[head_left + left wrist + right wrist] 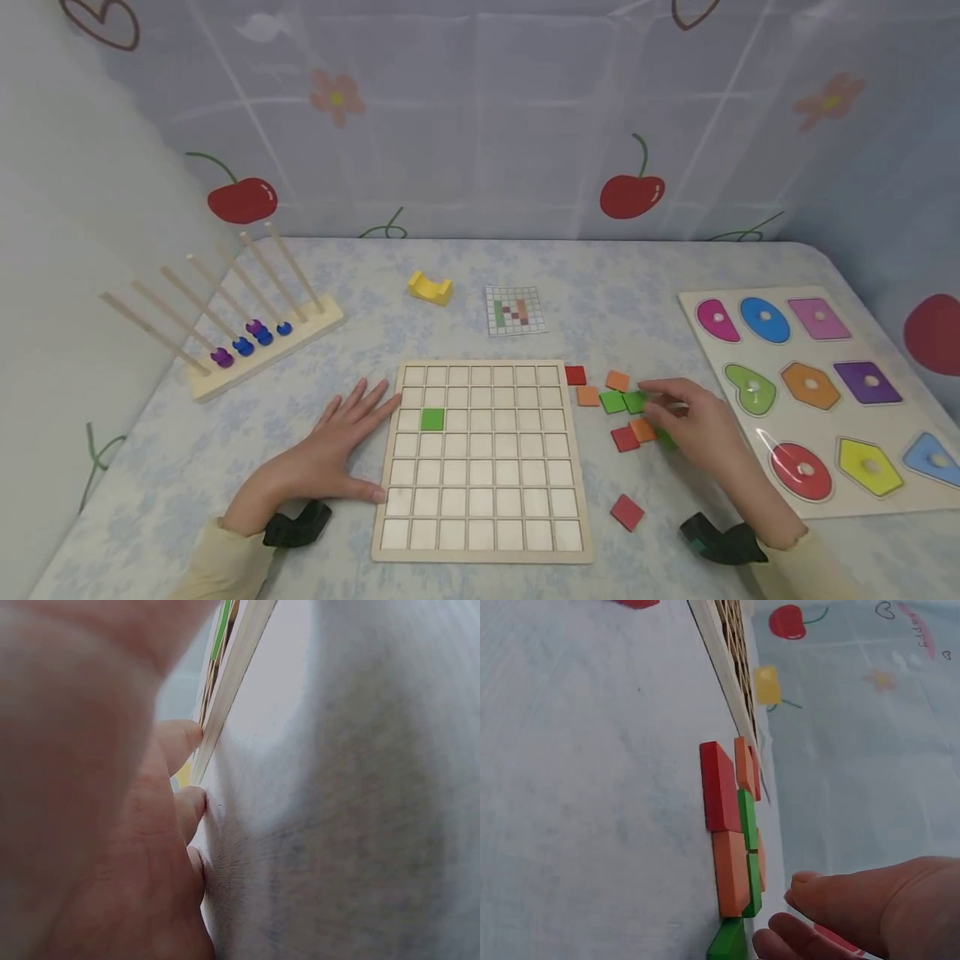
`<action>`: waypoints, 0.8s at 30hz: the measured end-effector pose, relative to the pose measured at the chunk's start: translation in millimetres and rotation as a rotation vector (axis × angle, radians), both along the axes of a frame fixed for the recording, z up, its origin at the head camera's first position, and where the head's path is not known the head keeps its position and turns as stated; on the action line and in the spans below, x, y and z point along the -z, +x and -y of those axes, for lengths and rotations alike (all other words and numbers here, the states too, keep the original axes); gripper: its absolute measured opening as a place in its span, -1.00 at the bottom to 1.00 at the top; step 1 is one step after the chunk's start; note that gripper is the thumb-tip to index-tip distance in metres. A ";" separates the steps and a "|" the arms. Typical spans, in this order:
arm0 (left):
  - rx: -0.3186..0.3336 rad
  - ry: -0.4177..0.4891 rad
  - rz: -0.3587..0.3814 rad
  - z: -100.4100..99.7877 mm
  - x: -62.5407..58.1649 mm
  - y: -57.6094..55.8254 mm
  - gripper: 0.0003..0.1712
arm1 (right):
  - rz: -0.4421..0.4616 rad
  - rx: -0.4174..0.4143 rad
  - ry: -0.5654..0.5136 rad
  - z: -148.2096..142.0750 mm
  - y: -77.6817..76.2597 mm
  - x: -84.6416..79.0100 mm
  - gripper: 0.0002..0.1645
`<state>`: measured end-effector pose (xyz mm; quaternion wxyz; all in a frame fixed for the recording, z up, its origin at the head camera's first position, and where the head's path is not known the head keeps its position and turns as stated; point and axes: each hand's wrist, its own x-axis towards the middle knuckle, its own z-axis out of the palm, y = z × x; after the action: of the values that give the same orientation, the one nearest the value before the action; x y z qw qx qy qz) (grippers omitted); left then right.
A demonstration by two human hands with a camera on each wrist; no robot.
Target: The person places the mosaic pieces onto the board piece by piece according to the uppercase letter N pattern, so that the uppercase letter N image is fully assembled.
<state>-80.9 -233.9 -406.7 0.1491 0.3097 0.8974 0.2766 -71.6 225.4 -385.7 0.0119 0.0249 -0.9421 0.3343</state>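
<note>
A wooden grid board (482,553) lies before me with one green tile (432,419) in a left-side cell. My left hand (330,454) rests flat on the table with fingers spread. Its thumb and index finger touch the board's left edge; in the left wrist view, fingertips (189,739) meet the wooden rim. To the board's right, my right hand (693,425) hovers over a cluster of loose tiles, fingers loosely bent, with nothing visible between them. Nearest it are a green tile (634,402), an orange tile (642,430) and another green tile (729,941), partly covered in the head view.
A red tile (627,512) lies apart near the front. Behind the board are a pattern card (516,311) and a yellow block (431,288). A bead-peg stand (270,348) is at left; a shape puzzle board (813,429) lies at right, close to the right forearm.
</note>
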 end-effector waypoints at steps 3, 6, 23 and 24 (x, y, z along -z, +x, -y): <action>-0.005 -0.003 0.005 0.1 0.2 1.0 0.28 | -0.017 -0.007 0.024 -2.6 -2.2 5.7 -0.60; -0.008 -0.010 0.005 -0.7 -0.8 1.1 0.28 | -0.039 -0.017 0.036 -3.3 -6.1 11.7 -0.59; 0.006 -0.004 -0.024 -2.3 -4.4 0.2 0.29 | -0.038 -0.011 0.074 2.6 -8.4 8.7 -0.71; 0.009 -0.003 -0.023 -3.4 -4.0 -0.8 0.29 | -0.035 -0.005 0.074 1.3 -7.4 7.7 -0.73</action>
<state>-81.7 -230.5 -402.7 0.1406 0.3166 0.8981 0.2709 -78.9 224.1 -393.4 0.0265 0.0334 -0.9534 0.2988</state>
